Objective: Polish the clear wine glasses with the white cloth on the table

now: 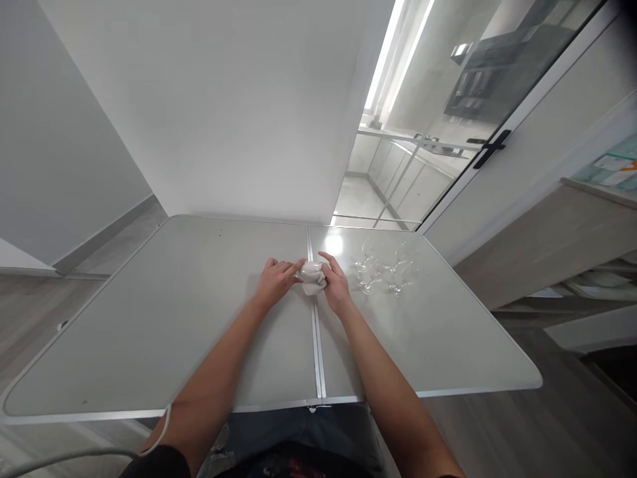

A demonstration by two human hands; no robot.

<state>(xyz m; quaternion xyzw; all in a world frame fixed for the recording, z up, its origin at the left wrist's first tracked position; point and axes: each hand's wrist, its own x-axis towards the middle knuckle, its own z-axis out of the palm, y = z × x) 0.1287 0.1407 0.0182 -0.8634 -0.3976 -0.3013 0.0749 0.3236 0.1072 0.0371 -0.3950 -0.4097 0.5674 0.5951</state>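
A small crumpled white cloth lies on the grey folding table over its centre seam. My left hand rests on the table with its fingertips pressed to the cloth's left side. My right hand curls round the cloth's right side and grips it. Several clear stemmed glasses stand in a cluster just to the right of my right hand.
A white wall panel rises right behind the table. A glass door with a black handle stands at the back right. A wooden counter sits to the right. A white cable hangs by my left arm.
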